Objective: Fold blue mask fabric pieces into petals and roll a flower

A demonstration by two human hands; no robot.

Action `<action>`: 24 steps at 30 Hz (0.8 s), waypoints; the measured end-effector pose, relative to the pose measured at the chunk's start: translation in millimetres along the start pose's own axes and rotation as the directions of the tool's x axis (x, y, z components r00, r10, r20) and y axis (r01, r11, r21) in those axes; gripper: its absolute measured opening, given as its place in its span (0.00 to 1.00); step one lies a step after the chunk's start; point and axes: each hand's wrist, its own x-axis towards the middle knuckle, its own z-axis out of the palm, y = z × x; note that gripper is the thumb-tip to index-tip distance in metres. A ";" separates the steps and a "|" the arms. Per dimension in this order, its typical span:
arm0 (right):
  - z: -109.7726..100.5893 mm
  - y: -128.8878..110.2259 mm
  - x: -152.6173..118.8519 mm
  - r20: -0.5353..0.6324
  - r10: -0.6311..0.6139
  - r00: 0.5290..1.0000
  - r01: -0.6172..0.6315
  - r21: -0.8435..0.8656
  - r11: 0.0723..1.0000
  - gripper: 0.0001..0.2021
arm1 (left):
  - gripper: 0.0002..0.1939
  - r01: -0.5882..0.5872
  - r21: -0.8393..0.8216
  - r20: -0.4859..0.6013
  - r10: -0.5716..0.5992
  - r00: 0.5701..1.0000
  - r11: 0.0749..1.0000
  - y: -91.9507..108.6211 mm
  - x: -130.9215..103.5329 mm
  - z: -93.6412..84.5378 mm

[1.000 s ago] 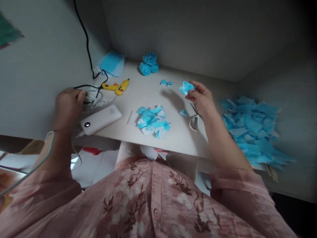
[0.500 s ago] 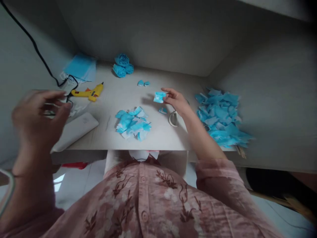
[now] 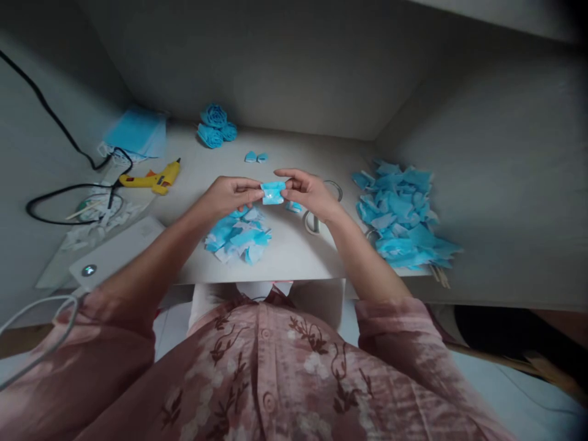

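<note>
A small blue piece (image 3: 273, 193) with a shiny spot is held up between my two hands, over the middle of the table. My left hand (image 3: 233, 196) pinches its left edge, and my right hand (image 3: 305, 191) grips its right edge, index finger raised. Beneath my left hand lies a loose pile of blue and white scraps (image 3: 241, 239). Another small blue piece (image 3: 294, 207) rests just below my right hand, beside scissors (image 3: 313, 223) partly hidden by that hand.
Three blue rolled flowers (image 3: 215, 127) and a small two-part blue piece (image 3: 256, 157) sit at the back. At left are blue masks (image 3: 133, 135), a yellow glue gun (image 3: 156, 179), a black cable and a white box (image 3: 114, 251). A large scrap heap (image 3: 402, 208) lies right.
My left hand has come from the far left to the middle and taken the left edge of the blue piece. My right hand has moved slightly left with it. The view has shifted a little.
</note>
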 end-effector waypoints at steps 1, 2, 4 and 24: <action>-0.7 1.9 0.6 0.005 0.005 1.000 -0.005 0.003 1.000 0.26 | 0.22 0.002 -0.016 -0.005 -0.003 1.000 1.000 2.1 2.1 0.9; -1.1 3.9 1.8 0.010 0.011 1.000 -0.011 0.011 1.000 0.26 | 0.19 0.000 -0.028 -0.010 -0.001 1.000 1.000 3.9 4.0 1.6; -0.6 8.3 5.1 0.025 0.025 0.999 -0.026 0.040 0.999 0.27 | 0.14 -0.004 -0.034 -0.020 0.003 1.000 0.999 5.7 7.4 2.9; -43.2 50.1 32.9 -0.163 0.055 0.985 -0.050 0.036 0.998 0.26 | 0.07 0.061 0.489 -0.326 0.118 0.938 0.870 -34.1 135.4 -36.1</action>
